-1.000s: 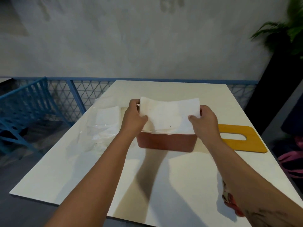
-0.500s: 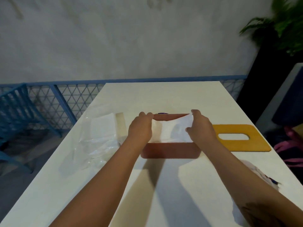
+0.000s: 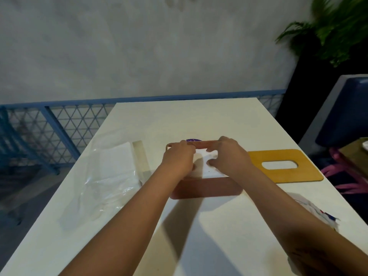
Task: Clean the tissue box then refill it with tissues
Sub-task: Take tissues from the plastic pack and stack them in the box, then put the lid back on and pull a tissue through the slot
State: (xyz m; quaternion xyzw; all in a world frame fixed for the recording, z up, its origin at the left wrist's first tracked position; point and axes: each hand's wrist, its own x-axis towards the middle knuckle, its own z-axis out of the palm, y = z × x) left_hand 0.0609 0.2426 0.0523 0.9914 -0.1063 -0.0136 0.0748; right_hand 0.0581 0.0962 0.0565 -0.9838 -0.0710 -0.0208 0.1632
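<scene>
Tissue box (image 3: 207, 189), reddish-brown, top open: mid-desk (image 3: 199, 236), head view. Contents: white tissues (image 3: 212, 169). Left grip (image 3: 178, 160) and right grip (image 3: 229, 156): both down on the tissues inside the box, fingers bent; clasping or only pressing cannot be told. Yellow lid (image 3: 284, 166), 1 oval slot: flat, just right of box. Clear wrapper (image 3: 111, 176): left.

Items in view, by count.
- Hands: two, the left hand (image 3: 178, 161) and the right hand (image 3: 229, 156).
- Table (image 3: 199, 120): one, white.
- Tissue box (image 3: 207, 189): one, reddish-brown.
- Stack of tissues (image 3: 207, 170) in that box: one.
- Slotted lid (image 3: 306, 172): one, yellow, with a single oval opening.
- Clear plastic wrapper (image 3: 103, 182): one, with white sheets showing inside.
- Cloth (image 3: 316, 213) at the table's right edge: one.
- Purple object (image 3: 192, 140) behind the box: one, mostly hidden.
- Potted plant (image 3: 338, 30): one.
</scene>
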